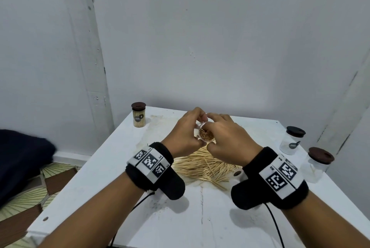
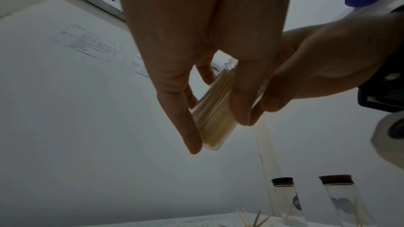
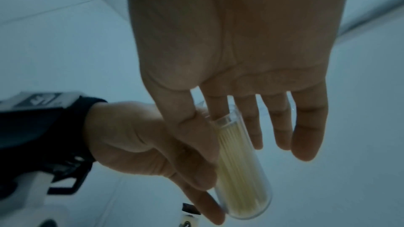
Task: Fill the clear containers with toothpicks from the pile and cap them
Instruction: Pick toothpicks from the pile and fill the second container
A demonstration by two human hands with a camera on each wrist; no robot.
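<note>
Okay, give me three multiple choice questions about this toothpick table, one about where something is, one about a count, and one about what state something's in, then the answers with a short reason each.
1. Where does the toothpick-filled clear container with a brown cap stand?
A. far left corner of the white table
B. near right corner
C. on the pile

2. How many brown-capped clear containers holding almost no toothpicks stand at the table's right edge?
A. one
B. two
C. four

3. What state is the clear container of toothpicks held up in the hands?
A. capped and empty
B. uncapped and packed with toothpicks
C. lying on the table

Answers:
1 A, it stands alone at the far left corner in the head view.
2 B, one and another stand there.
3 B, the left hand grips it above the loose pile of wooden toothpicks, open mouth showing toothpick tips, the right hand touching it.
</note>
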